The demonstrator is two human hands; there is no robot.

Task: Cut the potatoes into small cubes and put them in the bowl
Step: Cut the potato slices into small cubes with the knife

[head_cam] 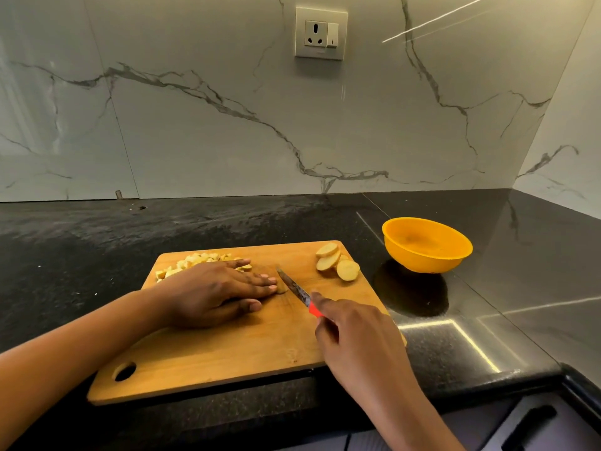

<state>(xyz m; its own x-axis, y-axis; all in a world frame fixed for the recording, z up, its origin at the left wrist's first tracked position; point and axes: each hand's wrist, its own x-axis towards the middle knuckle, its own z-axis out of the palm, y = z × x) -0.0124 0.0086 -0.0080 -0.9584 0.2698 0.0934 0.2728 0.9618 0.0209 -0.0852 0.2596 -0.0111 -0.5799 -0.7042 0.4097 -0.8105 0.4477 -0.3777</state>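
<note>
A wooden cutting board (227, 349) lies on the black counter. A pile of small potato cubes (192, 261) sits at its far left, partly hidden behind my left hand (214, 292). That hand lies flat with straight fingers on a potato piece that is mostly hidden beneath it. My right hand (354, 340) grips the red handle of a small knife (297, 291), whose blade points toward the left fingertips. Three round potato slices (338, 262) lie at the board's far right corner. An orange bowl (426, 244), with nothing in it, stands to the right of the board.
The black granite counter (97, 242) runs back to a marble-patterned wall with a power socket (321, 33). A side wall closes the right corner. A cabinet handle (528, 424) shows below the counter's front edge at lower right.
</note>
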